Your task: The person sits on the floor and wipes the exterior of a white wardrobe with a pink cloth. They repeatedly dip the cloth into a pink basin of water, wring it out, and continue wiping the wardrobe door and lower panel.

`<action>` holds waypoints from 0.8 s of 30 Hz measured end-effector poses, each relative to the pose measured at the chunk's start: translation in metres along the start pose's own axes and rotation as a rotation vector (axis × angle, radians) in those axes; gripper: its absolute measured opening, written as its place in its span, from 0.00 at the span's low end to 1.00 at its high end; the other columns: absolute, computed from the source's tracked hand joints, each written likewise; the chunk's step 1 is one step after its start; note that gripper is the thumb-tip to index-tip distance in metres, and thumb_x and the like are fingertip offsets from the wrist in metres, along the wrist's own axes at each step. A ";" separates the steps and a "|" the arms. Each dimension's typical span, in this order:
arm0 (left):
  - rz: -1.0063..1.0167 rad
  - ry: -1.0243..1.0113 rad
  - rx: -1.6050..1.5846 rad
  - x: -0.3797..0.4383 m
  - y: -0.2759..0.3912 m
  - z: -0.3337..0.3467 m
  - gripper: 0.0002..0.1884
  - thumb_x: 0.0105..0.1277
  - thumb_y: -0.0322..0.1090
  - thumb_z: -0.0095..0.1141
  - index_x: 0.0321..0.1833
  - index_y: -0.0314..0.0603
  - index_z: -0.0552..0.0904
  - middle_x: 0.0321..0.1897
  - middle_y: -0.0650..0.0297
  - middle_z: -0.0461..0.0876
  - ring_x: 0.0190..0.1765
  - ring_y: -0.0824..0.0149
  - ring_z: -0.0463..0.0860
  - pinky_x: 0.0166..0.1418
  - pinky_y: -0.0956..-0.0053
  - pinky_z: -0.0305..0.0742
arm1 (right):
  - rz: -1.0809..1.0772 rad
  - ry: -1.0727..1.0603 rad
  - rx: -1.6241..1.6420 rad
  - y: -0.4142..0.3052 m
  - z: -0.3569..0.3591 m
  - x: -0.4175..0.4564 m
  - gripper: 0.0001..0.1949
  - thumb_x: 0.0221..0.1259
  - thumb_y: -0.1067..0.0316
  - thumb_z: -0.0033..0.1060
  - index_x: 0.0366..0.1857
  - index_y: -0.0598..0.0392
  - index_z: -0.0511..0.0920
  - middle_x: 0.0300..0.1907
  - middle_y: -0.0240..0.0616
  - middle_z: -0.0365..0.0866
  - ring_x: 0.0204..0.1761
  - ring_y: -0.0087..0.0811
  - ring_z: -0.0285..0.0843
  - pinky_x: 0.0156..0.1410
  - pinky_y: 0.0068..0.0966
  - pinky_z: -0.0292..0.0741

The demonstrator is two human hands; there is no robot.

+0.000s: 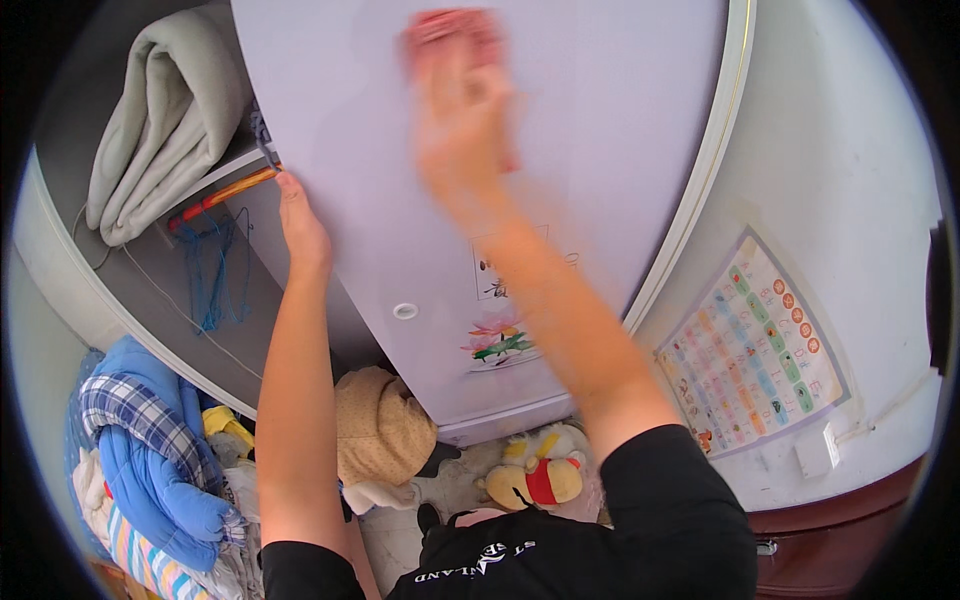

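Observation:
A pale lilac wardrobe door [360, 187] with a painted lotus [499, 341] and a round recessed pull [406, 310] stands before me. Pressed against its upper part is a red cloth [454, 34], blurred, with my right hand [465, 112] on it. My left hand [301, 229] grips the door's left edge, its thumb up and its fingers hidden behind the panel. Just beyond that thumb are an orange-red hanging rod [225, 193] and a dark knotted cord [262, 135].
Folded grey-white blanket [169, 120] on the wardrobe shelf; blue wire hangers [214, 277] on the rod. Blue bedding [150, 480] is heaped at lower left. A tan dotted bundle [382, 427] and a plush bear [536, 480] lie below the door. A letter chart [757, 352] hangs on the right wall.

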State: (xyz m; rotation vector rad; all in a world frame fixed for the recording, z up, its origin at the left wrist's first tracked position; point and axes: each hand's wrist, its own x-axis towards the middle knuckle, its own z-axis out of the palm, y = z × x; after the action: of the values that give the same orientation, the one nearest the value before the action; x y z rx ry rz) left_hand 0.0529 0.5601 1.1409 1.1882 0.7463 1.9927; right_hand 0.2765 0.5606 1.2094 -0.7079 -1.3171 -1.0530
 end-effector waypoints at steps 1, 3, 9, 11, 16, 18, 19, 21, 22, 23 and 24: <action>-0.061 -0.028 -0.101 0.000 0.001 0.005 0.39 0.88 0.65 0.37 0.79 0.32 0.73 0.81 0.55 0.72 0.79 0.60 0.73 0.84 0.66 0.62 | 0.053 -0.046 0.120 -0.044 0.013 -0.004 0.26 0.59 0.76 0.63 0.64 0.71 0.81 0.75 0.60 0.75 0.55 0.53 0.71 0.64 0.43 0.73; -0.140 -0.075 -0.171 -0.012 0.002 -0.007 0.41 0.87 0.68 0.35 0.81 0.33 0.71 0.78 0.57 0.75 0.78 0.61 0.74 0.82 0.66 0.64 | -0.089 -0.099 0.129 -0.106 0.008 -0.001 0.27 0.56 0.72 0.66 0.64 0.68 0.82 0.74 0.56 0.77 0.55 0.50 0.73 0.66 0.39 0.75; -0.158 -0.212 0.196 -0.073 -0.071 -0.083 0.37 0.89 0.63 0.33 0.77 0.33 0.74 0.72 0.57 0.79 0.73 0.62 0.78 0.78 0.66 0.69 | -0.353 -0.111 0.123 -0.047 -0.011 -0.009 0.24 0.62 0.60 0.66 0.64 0.50 0.87 0.69 0.30 0.84 0.61 0.32 0.79 0.65 0.32 0.77; -0.101 -0.175 0.187 -0.082 -0.089 -0.078 0.33 0.90 0.60 0.33 0.70 0.33 0.77 0.65 0.58 0.82 0.66 0.63 0.80 0.72 0.67 0.73 | -0.357 -0.110 0.014 0.022 -0.034 -0.013 0.24 0.65 0.62 0.66 0.66 0.49 0.86 0.69 0.30 0.85 0.59 0.32 0.82 0.66 0.34 0.75; 0.063 -0.006 0.392 -0.095 -0.098 -0.059 0.29 0.91 0.57 0.35 0.49 0.34 0.79 0.43 0.64 0.81 0.48 0.68 0.77 0.55 0.69 0.75 | -0.187 -0.130 -0.402 0.195 -0.123 -0.019 0.28 0.65 0.75 0.62 0.73 0.58 0.79 0.77 0.41 0.79 0.72 0.35 0.78 0.71 0.39 0.70; 0.136 0.107 0.402 -0.098 -0.098 -0.042 0.30 0.90 0.57 0.36 0.42 0.35 0.77 0.36 0.66 0.77 0.42 0.70 0.74 0.49 0.69 0.73 | -0.090 -0.139 -0.582 0.238 -0.150 -0.022 0.28 0.66 0.75 0.61 0.72 0.59 0.78 0.77 0.44 0.78 0.69 0.41 0.77 0.71 0.40 0.70; 0.138 0.105 0.414 -0.098 -0.097 -0.041 0.30 0.90 0.57 0.37 0.41 0.35 0.76 0.34 0.67 0.76 0.41 0.70 0.73 0.48 0.69 0.73 | -0.013 -0.139 -0.617 0.241 -0.155 -0.022 0.28 0.66 0.76 0.60 0.72 0.60 0.78 0.77 0.46 0.78 0.67 0.44 0.76 0.71 0.40 0.70; 0.139 0.100 0.432 -0.098 -0.095 -0.041 0.30 0.90 0.57 0.37 0.39 0.35 0.76 0.31 0.68 0.74 0.38 0.71 0.71 0.44 0.68 0.71 | 0.011 -0.068 -0.574 0.243 -0.141 -0.026 0.28 0.65 0.76 0.60 0.72 0.61 0.79 0.78 0.49 0.77 0.64 0.48 0.75 0.70 0.41 0.70; 0.150 0.109 0.433 -0.097 -0.096 -0.039 0.29 0.90 0.56 0.37 0.39 0.35 0.75 0.30 0.68 0.73 0.37 0.70 0.71 0.43 0.68 0.71 | 0.020 -0.031 -0.551 0.241 -0.134 -0.022 0.27 0.65 0.77 0.60 0.71 0.61 0.79 0.78 0.51 0.76 0.62 0.50 0.75 0.70 0.41 0.70; 0.157 0.116 0.444 -0.097 -0.098 -0.041 0.29 0.90 0.56 0.38 0.39 0.35 0.75 0.30 0.68 0.73 0.37 0.70 0.70 0.42 0.67 0.70 | 0.029 -0.012 -0.500 0.219 -0.124 -0.016 0.28 0.65 0.77 0.60 0.72 0.61 0.79 0.78 0.51 0.76 0.63 0.49 0.75 0.71 0.41 0.69; 0.164 0.123 0.452 -0.098 -0.099 -0.043 0.29 0.90 0.55 0.38 0.39 0.35 0.75 0.29 0.68 0.72 0.36 0.70 0.70 0.41 0.67 0.69 | 0.036 0.007 -0.450 0.192 -0.105 -0.013 0.28 0.65 0.77 0.60 0.72 0.61 0.78 0.79 0.50 0.75 0.65 0.49 0.76 0.72 0.41 0.68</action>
State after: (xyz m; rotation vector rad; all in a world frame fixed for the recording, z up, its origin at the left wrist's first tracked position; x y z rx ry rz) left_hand 0.0742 0.5366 0.9986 1.4277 1.2461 2.1104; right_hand 0.4948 0.5453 1.2083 -1.0557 -1.0641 -1.3381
